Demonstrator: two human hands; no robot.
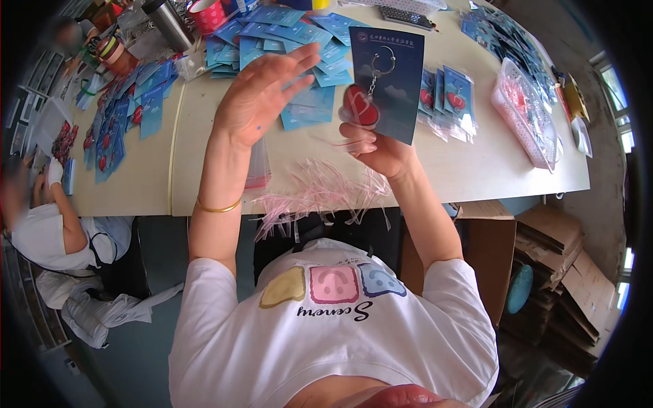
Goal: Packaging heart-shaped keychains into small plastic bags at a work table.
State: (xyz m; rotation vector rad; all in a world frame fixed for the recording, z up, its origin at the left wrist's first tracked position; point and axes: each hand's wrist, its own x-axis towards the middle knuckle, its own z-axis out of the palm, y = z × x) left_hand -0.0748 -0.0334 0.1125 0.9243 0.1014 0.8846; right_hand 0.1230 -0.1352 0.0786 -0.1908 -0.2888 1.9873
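My right hand [381, 151] grips a dark blue backing card [401, 88] upright near its lower edge. A red heart-shaped keychain [360, 109] lies against the card's front, its chain and metal ring [383, 61] above it. A thin pale strip trails from these fingers to the left. To the left, my left hand [266, 92] is raised over the table with its fingers stretched out and nothing in it. Behind it spreads a pile of blue cards [292, 30]. Loose pinkish clear strips [320, 190] are heaped at the table's front edge, beside a clear plastic bag stack [258, 166].
Bagged keychain cards [450, 102] lie right of my right hand, near a pink basket [524, 122]. More keychain cards [112, 139] lie at left, where a co-worker [54, 197] sits. A steel tumbler [166, 24] stands at the back. Flattened cardboard [564, 272] is stacked lower right.
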